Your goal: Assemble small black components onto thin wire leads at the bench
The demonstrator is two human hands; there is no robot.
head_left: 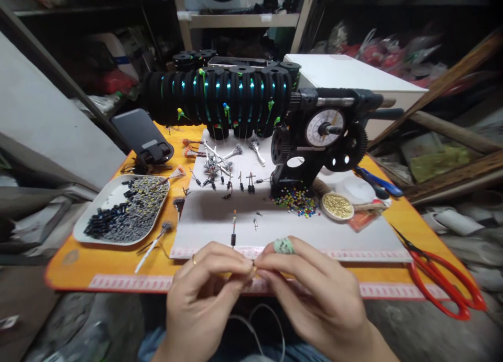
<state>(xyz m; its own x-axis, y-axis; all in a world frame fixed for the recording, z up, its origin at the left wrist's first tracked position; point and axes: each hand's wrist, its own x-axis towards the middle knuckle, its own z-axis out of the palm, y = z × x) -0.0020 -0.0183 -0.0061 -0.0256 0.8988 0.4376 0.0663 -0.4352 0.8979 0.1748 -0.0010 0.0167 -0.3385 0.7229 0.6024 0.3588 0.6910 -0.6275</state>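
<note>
Both my hands meet at the board's front edge, fingertips nearly touching. My left hand (208, 294) wears a ring and pinches something tiny. My right hand (314, 288), with a green wrap on one finger, pinches at the same spot; the small dark and gold piece between them is too small to name. Just beyond the fingers, a black component with a thin stem (233, 239) lies on the grey board (204, 220). Two small metallic bits (255, 224) lie to its right. Several more black pieces and bundles of white-stemmed wires (257, 151) are farther back.
A white tray (80, 223) of small parts stands left. Behind the board is a black geared machine (283, 173), with colored beads (298, 202) and a dish of gold pieces (337, 206) before it. Red scissors (428, 283) lie right, blue-handled pliers (385, 185) farther back, a phone stand (141, 134) back left.
</note>
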